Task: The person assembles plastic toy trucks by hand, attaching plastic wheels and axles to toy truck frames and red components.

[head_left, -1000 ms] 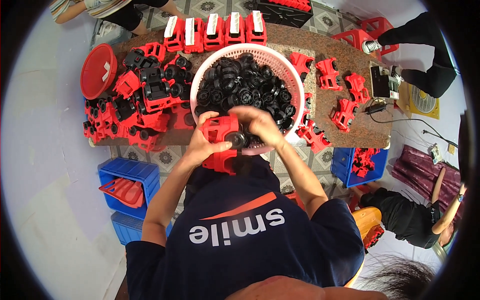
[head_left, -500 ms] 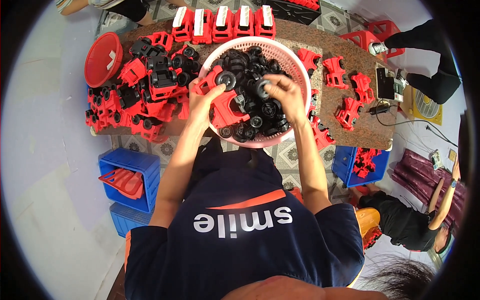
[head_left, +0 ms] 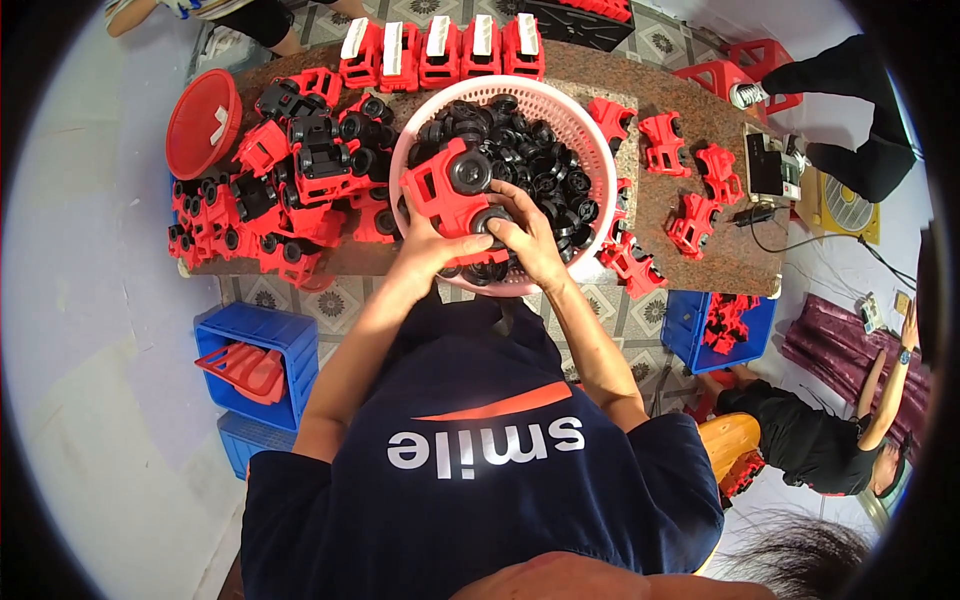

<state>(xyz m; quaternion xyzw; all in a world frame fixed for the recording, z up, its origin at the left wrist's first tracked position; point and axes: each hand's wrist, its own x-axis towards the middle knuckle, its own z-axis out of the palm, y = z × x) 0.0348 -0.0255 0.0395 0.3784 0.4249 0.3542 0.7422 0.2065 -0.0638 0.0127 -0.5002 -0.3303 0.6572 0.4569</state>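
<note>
Over a pink perforated basket (head_left: 598,150) of loose black wheels (head_left: 540,165), my left hand (head_left: 428,252) is closed round a red plastic toy car body (head_left: 440,195). A black wheel (head_left: 469,173) sits at the upper part of its side. Lower on the same side, my right hand (head_left: 530,242) presses its thumb on a second black wheel (head_left: 491,220), which lies against the body. The right fingers wrap behind that wheel. Whether this wheel is fully seated cannot be seen.
A heap of red toy cars (head_left: 300,190) covers the table's left side. Several cars with white tops (head_left: 440,50) stand along the far edge. More red bodies (head_left: 690,225) lie at right. Blue crates (head_left: 255,325) stand below, and a person (head_left: 820,440) is at lower right.
My right hand has brought the wheel left and down onto the car body. My left hand has turned the body so its wheeled side faces up.
</note>
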